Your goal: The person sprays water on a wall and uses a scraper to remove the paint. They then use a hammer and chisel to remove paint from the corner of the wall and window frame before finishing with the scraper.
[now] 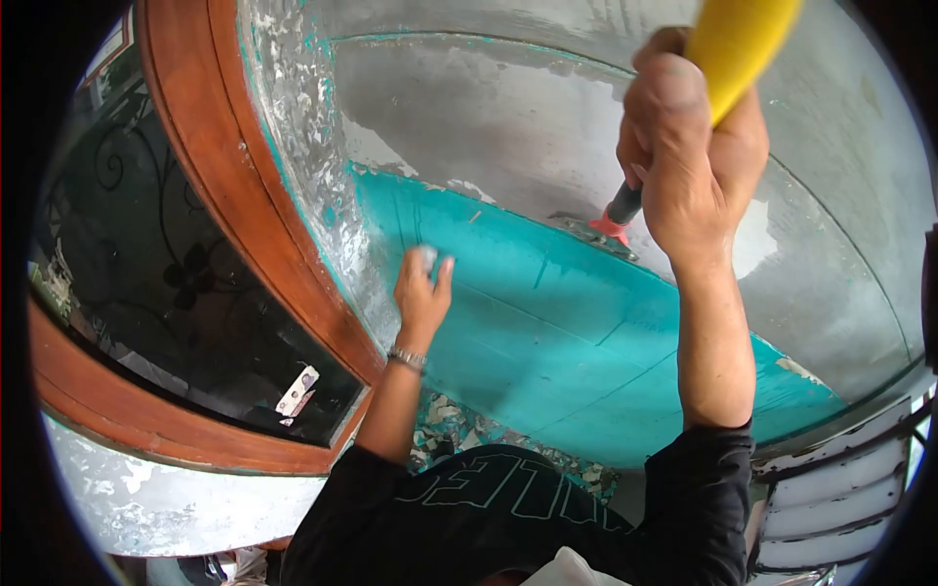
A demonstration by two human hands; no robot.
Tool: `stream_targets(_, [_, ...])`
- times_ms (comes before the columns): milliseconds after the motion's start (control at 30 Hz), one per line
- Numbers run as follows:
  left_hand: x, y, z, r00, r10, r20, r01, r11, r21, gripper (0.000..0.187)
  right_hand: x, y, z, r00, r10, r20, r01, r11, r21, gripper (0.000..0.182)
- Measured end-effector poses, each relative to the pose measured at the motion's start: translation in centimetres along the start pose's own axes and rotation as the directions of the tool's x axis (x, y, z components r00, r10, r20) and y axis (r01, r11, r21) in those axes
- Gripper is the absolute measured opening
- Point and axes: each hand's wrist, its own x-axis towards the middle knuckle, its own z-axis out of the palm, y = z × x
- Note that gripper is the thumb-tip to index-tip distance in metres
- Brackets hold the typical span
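My right hand [689, 161] is wrapped round the handle of a scraper [625, 203], whose yellow end [743, 54] rises close to the camera. Below the fist the tool is black, then red, and its flat metal blade [596, 237] touches the wall at the upper edge of the teal paint [547, 303]. Above that edge the wall is bare grey [489, 112]. My left hand [422, 298], a watch on its wrist, is raised in front of the teal paint near the window frame. Its fingers are curled around a small greyish thing, too blurred to name.
A brown wooden window frame [210, 127] with dark glass [186, 264] curves along the left. Chipped paint [293, 107] covers the strip beside it. Paint flakes [454, 430] lie on the floor below the wall. A pale slatted thing [831, 503] stands at lower right.
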Motion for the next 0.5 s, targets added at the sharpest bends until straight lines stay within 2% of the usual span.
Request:
stream_targets(67, [-4.3, -2.8, -0.7, 0.991, -0.009, 0.134, 0.004, 0.999, 0.039, 0.030, 0.6, -0.3, 0.5, 1.000, -0.003, -0.023, 0.003, 1.000, -0.021, 0.037])
stream_targets(133, [-9.2, -6.1, -1.4, 0.926, -0.134, 0.353, 0.101, 0.989, 0.112, 0.033, 0.1, 0.9, 1.0, 0.999, 0.021, -0.050, -0.030, 0.984, -0.176, 0.035])
stream_targets(167, [-12.0, -7.5, -1.8, 0.890, -0.184, 0.417, 0.138, 0.981, 0.137, 0.036, 0.3, 1.0, 1.0, 0.995, 0.098, 0.005, -0.097, 0.990, -0.103, 0.036])
stream_targets(200, [-14.4, -8.8, -2.2, 0.850, -0.228, 0.475, 0.169, 0.972, 0.164, 0.038, 0.5, 1.0, 1.1, 0.983, 0.174, 0.061, -0.172, 0.984, -0.038, 0.048])
stream_targets(233, [-16.8, -10.0, -2.9, 0.809, -0.249, 0.532, 0.169, 0.966, 0.195, 0.041, 0.7, 0.5, 1.0, 0.996, 0.085, 0.017, -0.085, 0.996, -0.027, 0.037])
stream_targets(267, [-19.0, -11.1, -3.6, 0.765, -0.272, 0.584, 0.169, 0.960, 0.225, 0.044, 1.1, -0.1, 0.9, 1.000, -0.005, -0.023, 0.004, 1.000, -0.019, 0.033])
stream_targets(333, [-23.0, -13.1, -4.7, 0.584, -0.469, 0.663, 0.263, 0.882, 0.392, 0.052, 0.9, 0.1, 0.9, 0.999, 0.000, -0.047, 0.002, 0.999, 0.040, 0.032])
stream_targets(400, [-25.7, -13.6, -6.8, 0.431, -0.533, 0.728, 0.344, 0.843, 0.414, 0.058, 0.0, 1.7, 1.4, 0.998, -0.046, 0.035, 0.052, 0.982, -0.182, 0.030])
stream_targets(467, [-28.4, -15.4, -8.2, 0.239, -0.630, 0.739, 0.178, 0.776, 0.605, 0.063, 0.6, 0.5, 1.1, 0.994, -0.077, 0.072, 0.088, 0.983, -0.163, 0.031])
stream_targets(500, [-29.0, -15.6, -9.0, 0.239, -0.629, 0.740, 0.174, 0.777, 0.605, 0.063, 1.2, -0.3, 0.6, 0.994, -0.107, 0.010, 0.108, 0.990, -0.093, 0.031])
